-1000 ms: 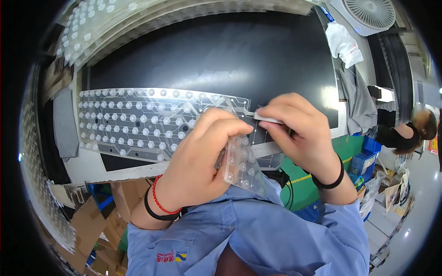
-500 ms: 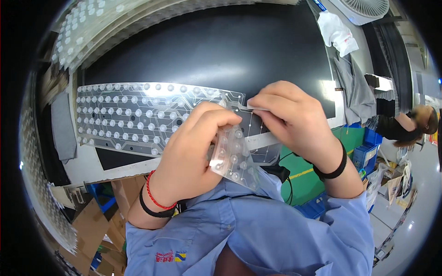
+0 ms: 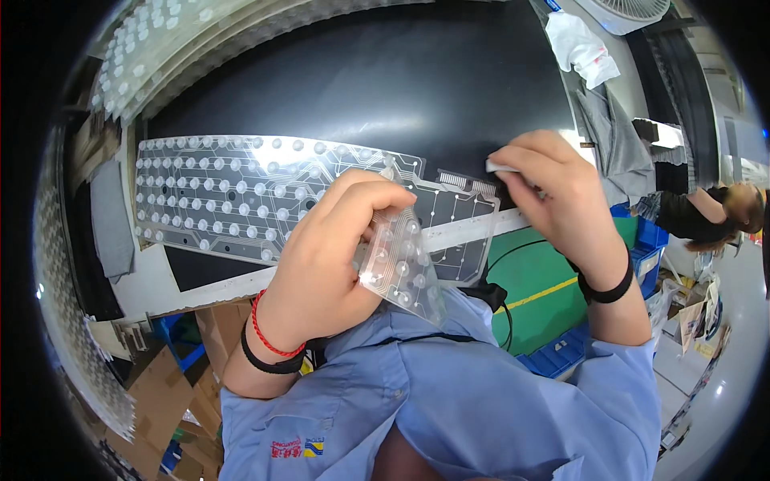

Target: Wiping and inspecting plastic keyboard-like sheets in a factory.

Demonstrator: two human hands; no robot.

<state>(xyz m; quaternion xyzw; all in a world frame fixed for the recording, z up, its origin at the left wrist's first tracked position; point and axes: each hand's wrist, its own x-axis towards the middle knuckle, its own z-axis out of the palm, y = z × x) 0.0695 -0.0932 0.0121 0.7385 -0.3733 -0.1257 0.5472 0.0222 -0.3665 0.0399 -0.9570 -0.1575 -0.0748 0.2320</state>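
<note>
A clear keyboard membrane sheet [image 3: 216,188] with rows of translucent domes and printed circuit lines lies on the black work surface. Its right part is folded back, and my left hand [image 3: 337,248] is closed on that flap [image 3: 401,260]. Beneath the flap, another circuit layer [image 3: 457,216] shows, reaching over the table's near edge. A striped connector tail [image 3: 465,183] sticks out at its top. My right hand [image 3: 557,188] is up to the right of the tail, thumb and fingers pinching a small white strip [image 3: 499,167]. The strip's material is unclear.
Stacked dome sheets [image 3: 136,60] stand at the far left. A white plastic bag [image 3: 581,48], a grey cloth [image 3: 613,140] and a fan [image 3: 634,10] are at the right. Blue bins [image 3: 553,357] and a black cable [image 3: 507,321] lie below the edge. Another person [image 3: 706,216] is far right.
My right hand has moved right, away from the membrane, with the white strip still pinched. The connector tail it was covering now shows. My left hand keeps hold of the flap, nearly still.
</note>
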